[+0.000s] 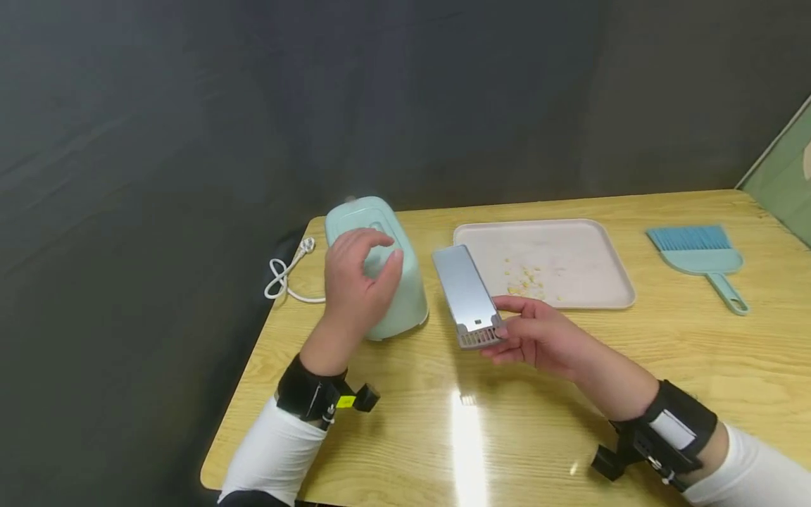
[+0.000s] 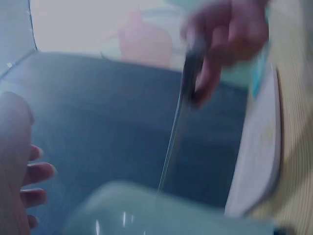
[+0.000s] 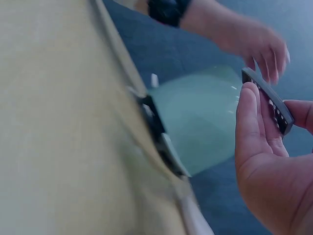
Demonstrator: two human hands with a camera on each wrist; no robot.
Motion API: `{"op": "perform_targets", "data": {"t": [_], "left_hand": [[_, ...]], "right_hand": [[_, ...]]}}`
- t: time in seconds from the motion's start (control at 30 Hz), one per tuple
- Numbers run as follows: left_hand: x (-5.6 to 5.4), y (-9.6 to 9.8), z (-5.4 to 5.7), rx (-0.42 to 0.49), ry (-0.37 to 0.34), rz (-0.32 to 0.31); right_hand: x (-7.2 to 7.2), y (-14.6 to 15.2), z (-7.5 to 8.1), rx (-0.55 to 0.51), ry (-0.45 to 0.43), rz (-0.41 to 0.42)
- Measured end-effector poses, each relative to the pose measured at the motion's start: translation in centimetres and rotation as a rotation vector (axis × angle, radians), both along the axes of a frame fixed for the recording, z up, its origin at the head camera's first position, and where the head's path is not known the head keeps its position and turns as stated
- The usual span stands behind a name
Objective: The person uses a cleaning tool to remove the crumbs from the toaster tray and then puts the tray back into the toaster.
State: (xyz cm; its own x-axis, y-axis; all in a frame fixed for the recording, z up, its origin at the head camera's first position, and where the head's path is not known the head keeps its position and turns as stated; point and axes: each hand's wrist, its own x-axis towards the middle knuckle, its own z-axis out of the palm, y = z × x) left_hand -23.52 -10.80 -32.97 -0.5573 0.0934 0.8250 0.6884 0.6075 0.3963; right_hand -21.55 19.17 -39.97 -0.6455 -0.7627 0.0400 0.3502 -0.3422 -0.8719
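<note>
My right hand [image 1: 538, 334] pinches a slim silver crumb tray [image 1: 465, 285] by its grey slotted end, thumb on one face and fingers behind. The metal plate is held in the air, its far end angled away to the left. A mint-green appliance with a power cord, apparently a toaster [image 1: 402, 303], is at the left of the table. Above it hovers my left hand [image 1: 357, 282], fingers loosely curved and holding nothing. In the right wrist view, the slotted end [image 3: 269, 100] sits between thumb and fingers, with the green body [image 3: 200, 117] behind.
A pale rectangular tray [image 1: 595, 260] with scattered yellowish crumbs [image 1: 526, 282] lies at the back middle. To its right is a blue-bristled hand brush [image 1: 697, 250]. A white cord with a plug [image 1: 307, 245] is left of the toaster, near the table's left edge.
</note>
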Motion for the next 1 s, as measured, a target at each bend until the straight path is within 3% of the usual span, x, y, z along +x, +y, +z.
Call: {"op": "perform_targets", "data": {"t": [0.17,0.27,0.37,0.67,1.0], "left_hand": [[-1.4,-0.3,-0.7,-0.177,-0.171,0.085],[-1.6,-0.3,-0.8,-0.234,-0.282,0.137],[-1.7,-0.4,-0.8,-0.271,-0.345,0.178],[-1.6,-0.3,-1.0,-0.288,-0.346,0.213],[-1.6,-0.3,-0.8,-0.296,-0.394,0.233]], "right_hand": [[1.7,0.2,-1.3,0.062,-0.006,0.078],[2.6,0.6,-1.8,0.112,-0.013,0.095],[3.4,0.8,-2.3,0.145,-0.038,0.117],[5.1,-1.0,-3.9,0.200,-0.154,0.169],[5.5,-3.6,-4.5,0.226,-0.205,0.183]]}}
